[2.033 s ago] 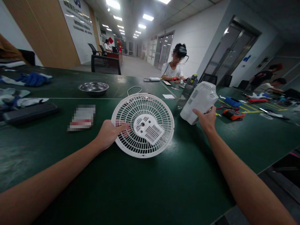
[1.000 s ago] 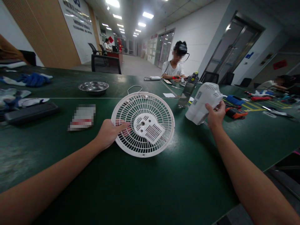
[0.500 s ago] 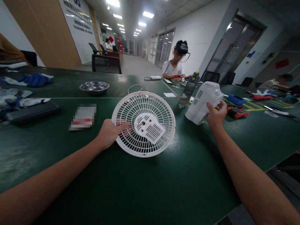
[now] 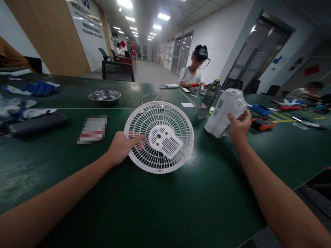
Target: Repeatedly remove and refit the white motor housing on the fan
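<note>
My left hand (image 4: 124, 146) grips the left rim of a round white fan grille (image 4: 158, 165), thumb in front and fingers behind its bars. The grille is tilted with a slotted plastic hub (image 4: 165, 140) at its middle. On the right, my right hand (image 4: 239, 125) is closed around a white plastic fan housing (image 4: 224, 112) with vent slots and a label. The housing is held tilted above the table, apart from the grille. Part of my right hand's fingers is hidden behind it. A thin cable (image 4: 149, 95) curves behind the grille.
A steel bowl (image 4: 104, 96), a blurred packet (image 4: 92, 129) and a dark case (image 4: 37, 124) lie on the left of the green table (image 4: 160, 206). A water bottle (image 4: 209, 98) stands beside the housing. A multimeter (image 4: 263, 124) lies right. Across the table sits a person (image 4: 192, 74).
Hardly anything differs. The white housing in my right hand has risen and turned very slightly; my left hand keeps its hold on the grille.
</note>
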`<state>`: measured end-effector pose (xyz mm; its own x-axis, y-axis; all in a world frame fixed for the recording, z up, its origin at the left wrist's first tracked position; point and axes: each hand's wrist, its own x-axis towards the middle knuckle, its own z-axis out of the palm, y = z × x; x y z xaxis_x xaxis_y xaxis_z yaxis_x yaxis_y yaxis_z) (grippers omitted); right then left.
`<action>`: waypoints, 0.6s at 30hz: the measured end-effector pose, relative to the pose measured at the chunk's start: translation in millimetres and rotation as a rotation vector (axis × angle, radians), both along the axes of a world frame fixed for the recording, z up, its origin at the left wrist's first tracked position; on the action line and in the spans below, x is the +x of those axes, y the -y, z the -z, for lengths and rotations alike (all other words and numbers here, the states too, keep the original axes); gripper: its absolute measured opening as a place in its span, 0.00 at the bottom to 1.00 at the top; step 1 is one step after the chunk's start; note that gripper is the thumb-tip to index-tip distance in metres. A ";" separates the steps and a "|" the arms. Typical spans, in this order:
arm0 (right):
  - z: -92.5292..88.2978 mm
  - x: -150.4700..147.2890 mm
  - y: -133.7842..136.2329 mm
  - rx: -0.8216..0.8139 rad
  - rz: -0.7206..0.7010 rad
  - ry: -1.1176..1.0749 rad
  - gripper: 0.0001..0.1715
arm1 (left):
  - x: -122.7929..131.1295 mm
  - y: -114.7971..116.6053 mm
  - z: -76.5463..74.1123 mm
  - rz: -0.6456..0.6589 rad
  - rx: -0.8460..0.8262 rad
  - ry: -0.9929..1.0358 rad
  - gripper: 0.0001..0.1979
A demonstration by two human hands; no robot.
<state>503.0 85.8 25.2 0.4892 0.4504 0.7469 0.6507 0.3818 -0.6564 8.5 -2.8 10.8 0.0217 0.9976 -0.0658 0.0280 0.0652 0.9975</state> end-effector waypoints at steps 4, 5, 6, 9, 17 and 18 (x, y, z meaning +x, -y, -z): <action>-8.0 -13.4 11.2 0.078 0.016 0.085 0.39 | 0.7 1.5 -2.9 0.002 -0.003 0.006 0.07; -10.2 -17.0 14.6 0.098 0.032 0.111 0.40 | 0.8 1.8 -3.2 0.003 0.002 0.011 0.07; -12.6 -20.4 17.9 0.116 0.046 0.138 0.41 | 0.8 1.9 -3.2 0.003 0.008 0.015 0.08; -19.3 -29.2 26.2 0.139 0.072 0.222 0.43 | 0.2 1.6 -1.5 0.003 0.021 0.030 0.09; -19.1 -70.1 40.3 -0.005 0.017 0.343 0.47 | 0.2 0.9 0.3 0.004 0.025 0.000 0.08; -16.0 -80.1 41.7 -0.047 -0.030 0.346 0.47 | 0.3 0.9 -0.2 0.006 0.024 -0.003 0.09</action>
